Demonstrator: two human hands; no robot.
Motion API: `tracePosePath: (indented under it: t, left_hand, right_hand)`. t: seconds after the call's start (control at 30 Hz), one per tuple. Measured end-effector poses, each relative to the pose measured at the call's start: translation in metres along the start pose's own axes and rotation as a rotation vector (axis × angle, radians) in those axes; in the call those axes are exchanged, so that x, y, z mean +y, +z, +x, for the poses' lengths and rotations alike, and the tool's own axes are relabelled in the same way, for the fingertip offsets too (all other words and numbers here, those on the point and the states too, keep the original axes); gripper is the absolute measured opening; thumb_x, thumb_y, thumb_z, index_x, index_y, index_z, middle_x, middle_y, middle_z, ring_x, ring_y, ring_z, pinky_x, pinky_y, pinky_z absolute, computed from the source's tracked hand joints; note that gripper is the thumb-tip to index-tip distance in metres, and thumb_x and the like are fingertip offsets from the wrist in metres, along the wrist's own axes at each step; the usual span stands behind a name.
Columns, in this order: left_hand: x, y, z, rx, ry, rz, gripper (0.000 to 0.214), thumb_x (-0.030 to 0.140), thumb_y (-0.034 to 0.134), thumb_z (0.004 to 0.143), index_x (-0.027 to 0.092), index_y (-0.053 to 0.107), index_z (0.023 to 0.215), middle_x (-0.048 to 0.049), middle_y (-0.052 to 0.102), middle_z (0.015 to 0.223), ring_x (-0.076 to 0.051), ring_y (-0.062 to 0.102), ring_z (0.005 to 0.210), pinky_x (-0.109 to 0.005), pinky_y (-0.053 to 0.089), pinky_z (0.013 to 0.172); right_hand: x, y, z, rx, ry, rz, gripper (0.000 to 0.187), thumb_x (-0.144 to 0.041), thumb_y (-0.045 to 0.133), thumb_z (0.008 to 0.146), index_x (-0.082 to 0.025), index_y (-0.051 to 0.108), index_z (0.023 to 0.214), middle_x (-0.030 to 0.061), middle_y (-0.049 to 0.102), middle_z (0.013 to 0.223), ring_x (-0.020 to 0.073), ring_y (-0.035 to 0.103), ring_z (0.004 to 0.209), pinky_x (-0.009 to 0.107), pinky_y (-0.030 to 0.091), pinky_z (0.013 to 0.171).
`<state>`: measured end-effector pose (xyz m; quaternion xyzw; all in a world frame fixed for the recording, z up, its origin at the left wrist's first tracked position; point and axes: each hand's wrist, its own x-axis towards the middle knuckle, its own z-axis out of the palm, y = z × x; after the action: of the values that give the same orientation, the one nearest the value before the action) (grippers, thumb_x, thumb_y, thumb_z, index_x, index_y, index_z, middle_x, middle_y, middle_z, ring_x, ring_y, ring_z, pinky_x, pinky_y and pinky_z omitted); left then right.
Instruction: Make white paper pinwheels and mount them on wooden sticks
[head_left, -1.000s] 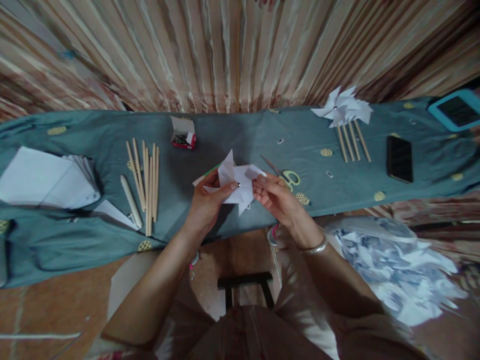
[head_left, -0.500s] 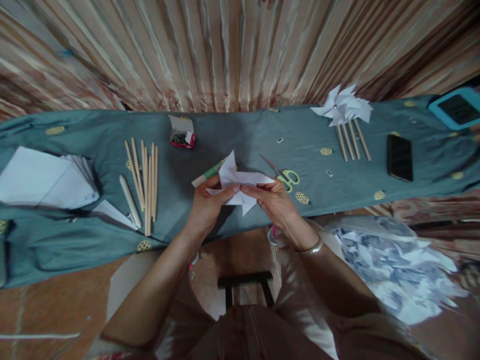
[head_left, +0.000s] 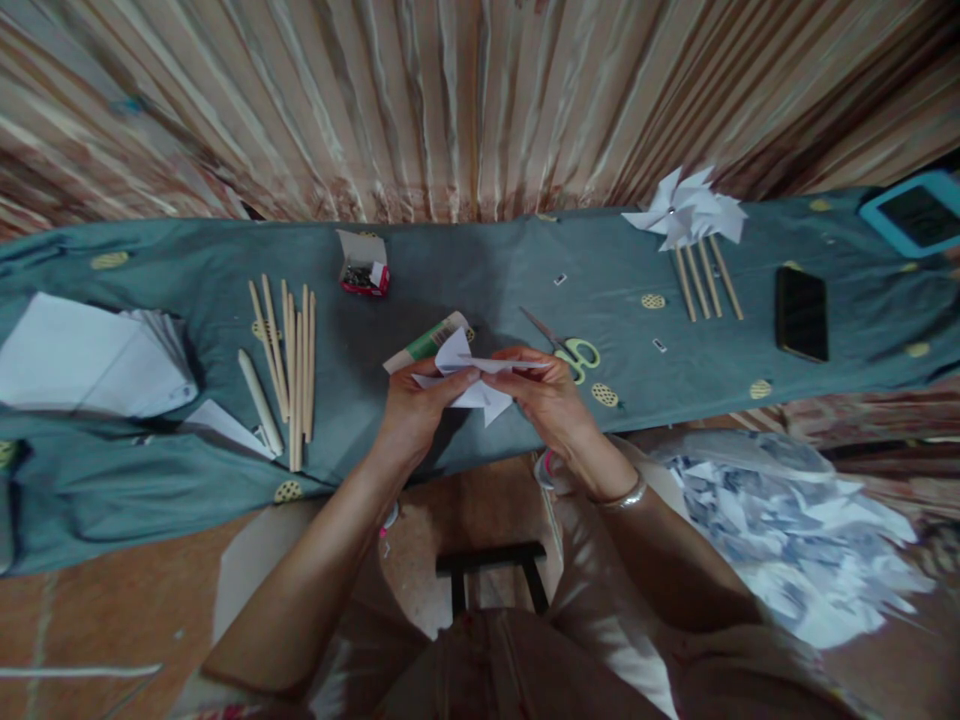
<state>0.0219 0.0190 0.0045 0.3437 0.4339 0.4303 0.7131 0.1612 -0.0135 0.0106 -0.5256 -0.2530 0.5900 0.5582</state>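
Both hands meet above the near edge of the cloth-covered surface (head_left: 465, 265). The left hand (head_left: 409, 408) has its grip pinched on a folded white paper shape (head_left: 474, 385), and the right hand (head_left: 549, 395) has its grip closed on the same paper from the other side. A green tube (head_left: 426, 344) lies just behind it, scissors (head_left: 571, 351) to the right, wooden sticks (head_left: 294, 370) well to the left.

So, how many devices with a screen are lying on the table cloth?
2. A black phone lies flat, right of the white pinwheels; a blue-cased device sits at the far right edge, partly cut off. More may lie outside the frame.
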Motion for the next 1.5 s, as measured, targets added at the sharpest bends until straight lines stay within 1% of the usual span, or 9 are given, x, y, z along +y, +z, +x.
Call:
tracePosePath:
  t: [0.13, 0.23, 0.43, 0.73, 0.93, 1.07, 1.2, 1.33, 1.5]
  left_hand:
    - [-0.001, -0.0008, 0.0006, -0.003, -0.009, 0.009, 0.022, 0.028, 0.088, 0.055, 0.016, 0.077, 0.07, -0.0017, 0.073, 0.068, -0.015, 0.063, 0.062, -0.028, 0.052, 0.067]
    - [-0.0013, -0.0013, 0.0007, 0.0, -0.014, 0.026, 0.023, 0.03, 0.088, 0.055, 0.016, 0.076, 0.07, -0.0019, 0.073, 0.069, -0.015, 0.063, 0.061, -0.03, 0.053, 0.065]
    - [0.0008, -0.0005, 0.0007, 0.007, -0.056, 0.02, 0.028, 0.03, 0.088, 0.054, 0.015, 0.077, 0.075, -0.0025, 0.074, 0.071, -0.016, 0.064, 0.062, -0.029, 0.053, 0.065]
    - [0.0008, -0.0024, 0.0018, -0.022, -0.041, 0.017, 0.021, 0.026, 0.088, 0.054, 0.016, 0.077, 0.069, -0.002, 0.073, 0.068, -0.014, 0.063, 0.058, -0.026, 0.05, 0.06]
    - [0.0017, -0.0032, 0.0008, -0.058, -0.058, 0.03, 0.023, 0.028, 0.087, 0.057, 0.016, 0.078, 0.075, -0.0035, 0.075, 0.071, -0.017, 0.066, 0.063, -0.03, 0.053, 0.065]
    - [0.0012, -0.0041, 0.0014, -0.077, -0.051, 0.033, 0.025, 0.03, 0.087, 0.057, 0.017, 0.079, 0.076, -0.0048, 0.076, 0.075, -0.02, 0.067, 0.066, -0.032, 0.055, 0.067]
    - [0.0008, -0.0043, 0.0017, -0.064, -0.055, 0.042, 0.026, 0.03, 0.088, 0.055, 0.016, 0.078, 0.075, -0.004, 0.076, 0.073, -0.018, 0.067, 0.063, -0.03, 0.055, 0.067]
    - [-0.0016, -0.0048, 0.0019, -0.035, -0.058, 0.041, 0.025, 0.028, 0.087, 0.056, 0.014, 0.078, 0.074, -0.0041, 0.075, 0.071, -0.017, 0.067, 0.063, -0.029, 0.053, 0.066]
    - [-0.0032, -0.0045, 0.0015, -0.027, -0.049, 0.028, 0.023, 0.027, 0.086, 0.057, 0.014, 0.078, 0.074, -0.003, 0.074, 0.069, -0.016, 0.066, 0.062, -0.027, 0.053, 0.064]
  right_hand:
    - [0.0013, -0.001, 0.0005, 0.003, 0.006, 0.018, 0.022, -0.027, 0.088, 0.05, -0.023, 0.072, 0.065, -0.0066, 0.066, 0.059, 0.009, 0.054, 0.055, 0.024, 0.045, 0.056]
    - [0.0018, -0.0018, 0.0006, 0.002, 0.005, 0.004, 0.021, -0.026, 0.087, 0.051, -0.024, 0.073, 0.065, -0.0064, 0.067, 0.061, 0.0101, 0.056, 0.057, 0.026, 0.046, 0.058]
    - [0.0014, -0.0023, -0.0004, -0.017, 0.004, -0.034, 0.022, -0.031, 0.087, 0.055, -0.024, 0.074, 0.071, -0.005, 0.07, 0.068, 0.0117, 0.06, 0.062, 0.028, 0.049, 0.064]
    - [0.0034, -0.004, 0.0004, -0.032, -0.009, -0.021, 0.019, -0.028, 0.087, 0.056, -0.025, 0.074, 0.069, -0.0063, 0.07, 0.066, 0.0104, 0.058, 0.059, 0.027, 0.048, 0.062]
    - [0.0024, -0.0041, 0.0, -0.017, 0.033, -0.007, 0.022, -0.027, 0.088, 0.053, -0.023, 0.073, 0.068, -0.0066, 0.069, 0.063, 0.0101, 0.059, 0.057, 0.026, 0.048, 0.061]
    - [0.0025, -0.0053, 0.0005, -0.052, 0.045, 0.006, 0.02, -0.027, 0.088, 0.054, -0.023, 0.073, 0.068, -0.006, 0.07, 0.066, 0.01, 0.06, 0.06, 0.026, 0.048, 0.063]
    - [0.0053, -0.0067, 0.0015, -0.065, 0.044, -0.002, 0.021, -0.028, 0.087, 0.055, -0.023, 0.073, 0.07, -0.0051, 0.071, 0.07, 0.0103, 0.061, 0.063, 0.026, 0.048, 0.066]
    - [0.0081, -0.0067, 0.0013, -0.046, 0.023, -0.019, 0.025, -0.03, 0.087, 0.056, -0.022, 0.074, 0.076, -0.0046, 0.071, 0.07, 0.0116, 0.061, 0.065, 0.028, 0.048, 0.067]
    - [0.007, -0.0048, 0.0003, -0.043, 0.018, -0.003, 0.027, -0.031, 0.087, 0.054, -0.022, 0.075, 0.077, -0.0038, 0.074, 0.073, 0.0127, 0.064, 0.066, 0.028, 0.051, 0.068]
